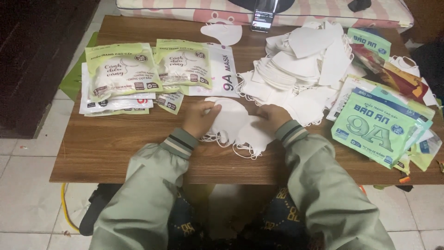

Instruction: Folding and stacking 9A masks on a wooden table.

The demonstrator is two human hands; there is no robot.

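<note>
Already, several filled green-and-white packets (122,69) are lying stacked near the bench's (115,143) far left corner, which suggests part of the packing is done. At the middle of the near edge, the left hand (200,118) and right hand (273,116) are each gripping a small stack of white face masks (236,125) resting on the bench. Much seems left: a large loose heap of masks (300,69) is sitting toward the far right, beside empty green pouches (377,129) at the right edge.
</note>
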